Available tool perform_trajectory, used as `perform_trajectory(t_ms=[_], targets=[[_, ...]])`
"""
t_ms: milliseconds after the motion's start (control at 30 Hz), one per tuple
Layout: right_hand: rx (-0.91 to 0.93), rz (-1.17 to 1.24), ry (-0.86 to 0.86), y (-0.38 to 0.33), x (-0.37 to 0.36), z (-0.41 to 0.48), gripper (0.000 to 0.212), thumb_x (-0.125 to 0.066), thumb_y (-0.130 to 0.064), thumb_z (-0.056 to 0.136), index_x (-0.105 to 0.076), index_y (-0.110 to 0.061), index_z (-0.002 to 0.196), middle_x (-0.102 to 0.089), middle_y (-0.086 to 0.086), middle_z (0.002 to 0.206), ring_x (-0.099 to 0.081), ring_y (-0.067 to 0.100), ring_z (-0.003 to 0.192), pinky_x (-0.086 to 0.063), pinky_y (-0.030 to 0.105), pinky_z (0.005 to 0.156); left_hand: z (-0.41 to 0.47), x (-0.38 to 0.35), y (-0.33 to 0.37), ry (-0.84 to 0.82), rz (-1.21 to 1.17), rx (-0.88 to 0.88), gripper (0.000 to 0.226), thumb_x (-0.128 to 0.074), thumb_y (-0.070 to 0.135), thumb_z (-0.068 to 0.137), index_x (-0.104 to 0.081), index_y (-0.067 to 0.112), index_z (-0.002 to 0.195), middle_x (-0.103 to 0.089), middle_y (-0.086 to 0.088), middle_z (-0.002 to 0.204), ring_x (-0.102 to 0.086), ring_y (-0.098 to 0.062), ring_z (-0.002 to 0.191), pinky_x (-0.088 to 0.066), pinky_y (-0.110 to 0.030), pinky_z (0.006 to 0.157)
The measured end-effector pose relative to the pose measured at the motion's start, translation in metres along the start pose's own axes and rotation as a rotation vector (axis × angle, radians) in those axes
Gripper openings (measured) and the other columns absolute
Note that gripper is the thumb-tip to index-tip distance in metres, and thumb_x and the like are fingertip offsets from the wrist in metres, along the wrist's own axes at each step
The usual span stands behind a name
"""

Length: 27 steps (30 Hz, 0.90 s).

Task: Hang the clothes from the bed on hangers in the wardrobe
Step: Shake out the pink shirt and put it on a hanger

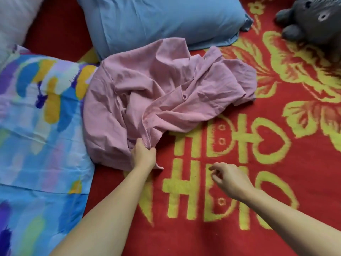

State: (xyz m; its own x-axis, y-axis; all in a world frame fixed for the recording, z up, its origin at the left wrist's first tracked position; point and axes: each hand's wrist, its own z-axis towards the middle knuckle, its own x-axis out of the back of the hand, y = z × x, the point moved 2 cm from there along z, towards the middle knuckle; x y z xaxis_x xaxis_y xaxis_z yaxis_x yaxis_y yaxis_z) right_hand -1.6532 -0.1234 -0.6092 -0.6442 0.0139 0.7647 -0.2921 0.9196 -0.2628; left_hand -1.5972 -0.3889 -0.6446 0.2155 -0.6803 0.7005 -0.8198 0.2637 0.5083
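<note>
A crumpled pink shirt (166, 93) lies in a heap on the red bedspread (276, 163) with its yellow pattern. My left hand (143, 154) grips the shirt's near edge, fingers curled into a fold of the cloth. To the right, my right hand (230, 178) hovers just above the bedspread, apart from the shirt, with loosely bent fingers and nothing in it. No hanger or wardrobe is in view.
A blue pillow (158, 21) lies behind the shirt. On the left is a colourful patterned quilt (36, 126), with a white pillow (14, 19) at the far left corner. A grey plush toy (313, 17) sits at the top right.
</note>
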Motion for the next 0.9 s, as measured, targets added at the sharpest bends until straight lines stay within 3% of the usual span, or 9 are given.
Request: perform_trajectory(t_ms=[67, 133, 267, 367, 433, 533, 700, 833, 900], targets=[[0.028, -0.033, 0.093, -0.008, 0.003, 0.023, 0.027, -0.052, -0.026, 0.094, -0.063, -0.027, 0.119, -0.066, -0.007, 0.113, -0.063, 0.017, 0.102, -0.052, 0.034, 0.078, -0.002, -0.005, -0.015, -0.045, 0.004, -0.079, 0.012, -0.054, 0.003, 0.079, -0.057, 0.009, 0.089, -0.062, -0.010, 0.081, -0.058, -0.033, 0.078, -0.044, -0.027, 0.061], [0.099, -0.021, 0.262, -0.028, 0.014, 0.049, 0.031, -0.055, -0.021, 0.090, -0.062, -0.025, 0.119, -0.064, -0.002, 0.111, -0.061, 0.024, 0.104, -0.051, 0.037, 0.078, -0.022, -0.008, -0.035, -0.128, 0.054, -0.152, 0.018, -0.048, -0.004, 0.075, -0.047, 0.015, 0.072, -0.048, -0.003, 0.062, -0.049, -0.028, 0.059, -0.033, -0.023, 0.049], [0.358, -0.105, 0.485, -0.099, 0.036, 0.093, 0.060, -0.057, -0.005, 0.078, -0.051, -0.023, 0.135, -0.053, 0.006, 0.131, -0.049, 0.030, 0.119, -0.053, 0.044, 0.077, -0.079, -0.005, -0.091, -0.309, 0.139, -0.281, 0.021, -0.045, 0.013, 0.068, -0.054, 0.021, 0.086, -0.065, -0.010, 0.077, -0.063, -0.037, 0.076, -0.050, -0.040, 0.062], [0.508, -0.401, 0.299, -0.139, 0.022, 0.108, 0.073, -0.057, -0.009, 0.080, -0.035, -0.031, 0.146, -0.027, 0.009, 0.154, -0.025, 0.029, 0.142, -0.040, 0.043, 0.095, -0.108, 0.009, -0.124, -0.346, 0.228, -0.328, 0.031, -0.050, 0.016, 0.069, -0.058, 0.020, 0.099, -0.068, -0.010, 0.088, -0.058, -0.039, 0.091, -0.048, -0.040, 0.070], [0.510, -0.555, 0.098, -0.140, -0.005, 0.106, 0.051, -0.055, -0.023, 0.087, -0.047, -0.034, 0.136, -0.025, 0.003, 0.154, -0.017, 0.024, 0.144, -0.034, 0.040, 0.101, -0.119, 0.020, -0.139, -0.366, 0.236, -0.306, 0.039, -0.048, 0.019, 0.067, -0.058, 0.023, 0.104, -0.068, -0.008, 0.083, -0.059, -0.037, 0.087, -0.049, -0.039, 0.071], [0.457, -0.575, 0.024, -0.118, -0.037, 0.083, 0.028, -0.053, -0.030, 0.089, -0.060, -0.029, 0.116, -0.044, -0.002, 0.134, -0.042, 0.022, 0.127, -0.038, 0.037, 0.089, -0.120, 0.034, -0.160, -0.372, 0.219, -0.210, 0.047, -0.044, 0.016, 0.063, -0.057, 0.027, 0.106, -0.067, -0.004, 0.082, -0.060, -0.034, 0.083, -0.050, -0.038, 0.071], [0.173, -0.424, -0.184, -0.052, -0.059, 0.024, 0.040, -0.053, -0.017, 0.089, -0.039, -0.014, 0.127, -0.050, 0.007, 0.124, -0.060, 0.032, 0.108, -0.044, 0.037, 0.077, -0.142, 0.054, -0.174, -0.309, 0.104, -0.049, 0.031, -0.033, 0.012, 0.057, -0.054, 0.028, 0.072, -0.054, -0.007, 0.056, -0.063, -0.030, 0.053, -0.051, -0.038, 0.053], [0.288, -0.246, 0.275, -0.058, -0.050, -0.010, 0.038, -0.047, -0.013, 0.082, -0.045, -0.014, 0.120, -0.054, 0.009, 0.111, -0.062, 0.034, 0.094, -0.049, 0.038, 0.066, -0.190, 0.065, -0.148, -0.240, 0.033, -0.151, 0.021, -0.036, 0.015, 0.061, -0.048, 0.032, 0.060, -0.045, 0.002, 0.050, -0.048, -0.026, 0.050, -0.042, -0.037, 0.053], [0.429, -0.161, 0.485, -0.088, -0.038, -0.023, 0.048, -0.043, -0.016, 0.084, -0.044, -0.017, 0.132, -0.054, 0.012, 0.125, -0.056, 0.033, 0.103, -0.050, 0.039, 0.076, -0.214, 0.070, -0.135, -0.229, 0.025, -0.251, 0.024, -0.036, 0.013, 0.062, -0.045, 0.035, 0.057, -0.041, 0.004, 0.051, -0.037, -0.022, 0.053, -0.035, -0.037, 0.054]])
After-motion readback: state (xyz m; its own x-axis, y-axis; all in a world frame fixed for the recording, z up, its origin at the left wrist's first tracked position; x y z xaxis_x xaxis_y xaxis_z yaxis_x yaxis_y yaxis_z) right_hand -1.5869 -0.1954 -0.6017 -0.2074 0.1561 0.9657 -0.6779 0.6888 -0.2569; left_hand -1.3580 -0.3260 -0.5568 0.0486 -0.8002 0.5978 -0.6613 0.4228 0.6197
